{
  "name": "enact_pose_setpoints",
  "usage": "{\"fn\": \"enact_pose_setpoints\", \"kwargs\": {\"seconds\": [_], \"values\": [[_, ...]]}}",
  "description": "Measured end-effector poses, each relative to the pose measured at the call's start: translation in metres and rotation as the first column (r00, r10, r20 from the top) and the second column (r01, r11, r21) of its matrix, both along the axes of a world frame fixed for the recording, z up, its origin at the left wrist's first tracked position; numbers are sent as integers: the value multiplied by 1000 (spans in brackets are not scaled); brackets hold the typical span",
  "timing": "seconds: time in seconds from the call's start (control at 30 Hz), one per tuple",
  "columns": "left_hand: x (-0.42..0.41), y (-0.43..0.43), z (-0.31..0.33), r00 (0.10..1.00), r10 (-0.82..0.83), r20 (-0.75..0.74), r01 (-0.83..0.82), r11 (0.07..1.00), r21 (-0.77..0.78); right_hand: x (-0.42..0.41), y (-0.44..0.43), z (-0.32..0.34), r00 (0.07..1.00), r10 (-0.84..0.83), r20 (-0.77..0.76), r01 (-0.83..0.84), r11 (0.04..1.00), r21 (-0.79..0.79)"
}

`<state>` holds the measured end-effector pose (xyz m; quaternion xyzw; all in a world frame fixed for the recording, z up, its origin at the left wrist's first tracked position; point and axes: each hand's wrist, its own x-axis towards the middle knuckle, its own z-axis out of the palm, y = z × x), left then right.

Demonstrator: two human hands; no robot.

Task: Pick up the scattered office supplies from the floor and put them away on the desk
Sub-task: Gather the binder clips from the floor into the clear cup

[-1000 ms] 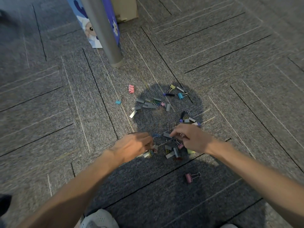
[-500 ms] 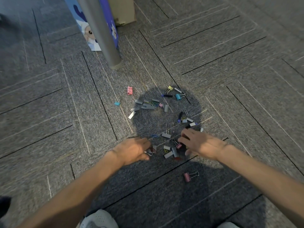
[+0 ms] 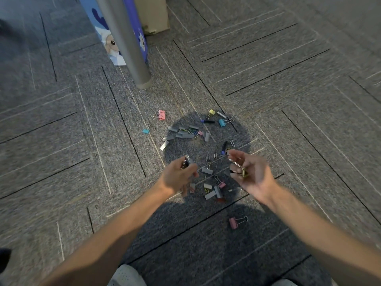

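Left grip: the fingers of the left hand [image 3: 177, 178] curl round a dark binder clip [image 3: 186, 162], held off the carpet [image 3: 82, 162].
Right grip: the right hand [image 3: 252, 176] is palm up, its fingers bent round an olive binder clip [image 3: 244, 172] and its wire handles.
Between the hands: staple strips [image 3: 207, 171] and a small pink clip [image 3: 222, 185] lie on the floor.
12 o'clock of the hands: a staple heap [image 3: 181, 133], a blue clip [image 3: 222, 122] and a yellow clip [image 3: 212, 112].
6 o'clock of the right hand: a pink binder clip [image 3: 234, 222], alone.
11 o'clock: a grey desk leg [image 3: 127, 48].
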<state>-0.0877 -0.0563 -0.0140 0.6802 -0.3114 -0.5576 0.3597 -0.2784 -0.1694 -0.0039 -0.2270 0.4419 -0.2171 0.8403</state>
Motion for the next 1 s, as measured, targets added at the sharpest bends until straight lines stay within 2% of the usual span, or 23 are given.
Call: {"fn": "enact_pose_setpoints", "kwargs": {"seconds": [0.07, 0.13, 0.23, 0.3, 0.37, 0.5, 0.63, 0.77, 0.93, 1.0], "values": [[-1, -5, -1, 980, 77, -182, -76, 997, 13, 1, 4, 0, 990, -79, 115, 61, 987, 149], [-4, -10, -1, 965, 90, -247, -87, 996, 22, 3, 5, -2, 988, -68, 142, 44, 986, 163], [-7, -13, -3, 965, 58, -254, -50, 998, 40, 5, 4, -6, 998, -3, 64, -4, 994, 109], [-8, -14, -3, 963, 73, -258, -61, 997, 53, 5, 0, -8, 999, 27, -43, -22, 993, 115], [-7, -15, -3, 962, 100, -255, -87, 994, 62, 2, -5, -10, 996, 27, -88, -17, 993, 114], [-4, -15, -6, 966, 113, -232, -97, 992, 82, -1, -13, -16, 998, -31, -49, 39, 987, 158], [-4, -16, -7, 966, 120, -227, -102, 991, 91, -3, -18, -17, 999, -32, 41, 23, 981, 190], [-3, -16, -7, 967, 109, -229, -93, 992, 83, -6, -23, -12, 984, -114, 135, 81, 969, 233], [-4, -19, -7, 975, 61, -212, -55, 998, 36, -10, -32, -4, 975, -209, 74, 190, 960, 207], [-5, -21, -8, 980, 37, -193, -29, 999, 40, -13, -38, -3, 995, -90, -47, 93, 995, 49]]}}
